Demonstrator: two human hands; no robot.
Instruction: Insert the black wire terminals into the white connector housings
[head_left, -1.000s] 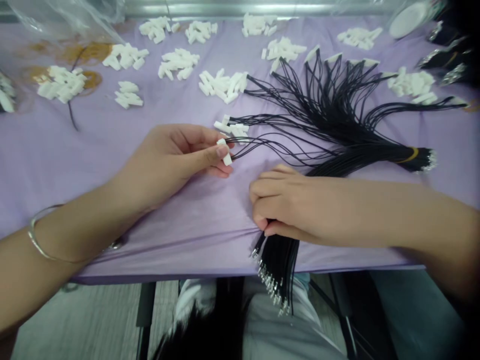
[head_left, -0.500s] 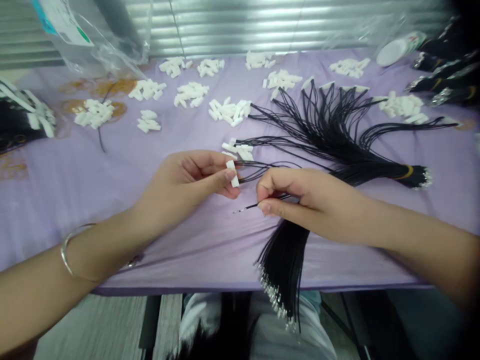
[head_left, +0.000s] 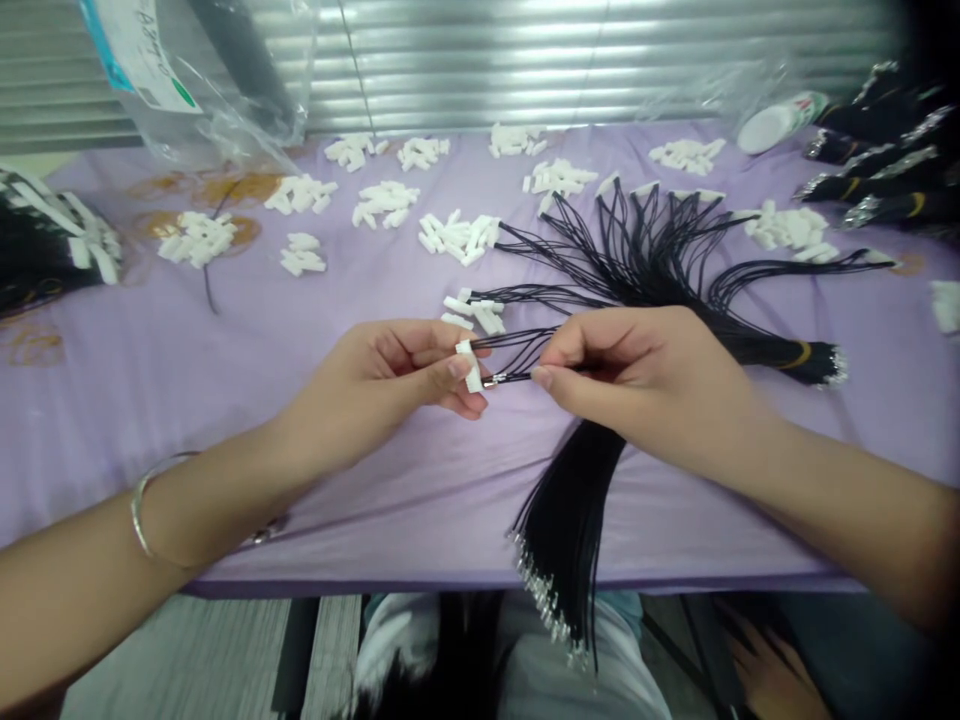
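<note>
Between thumb and fingers, my left hand (head_left: 405, 370) grips a white connector housing (head_left: 470, 367) with several black wires running out of its right side. My right hand (head_left: 637, 370) pinches a thin black wire (head_left: 517, 377). The metal terminal (head_left: 493, 380) on that wire's end is right at the housing's lower right side; whether it has entered a slot I cannot tell. Under my right hand, a bundle of loose black wires (head_left: 574, 520) hangs over the table edge, metal tips downward. Beyond it a banded wire bundle (head_left: 750, 340) fans out to other white housings.
Small piles of white housings (head_left: 457, 237) are spread over the purple tablecloth (head_left: 300, 500). Several banded wire bundles (head_left: 885, 190) lie at the right, near a white bottle (head_left: 780, 122). A clear plastic bag (head_left: 217, 80) stands at the back left.
My right hand has moved the wire up, bringing its metal tip from below the housing to its right side. My left hand still holds the housing.
</note>
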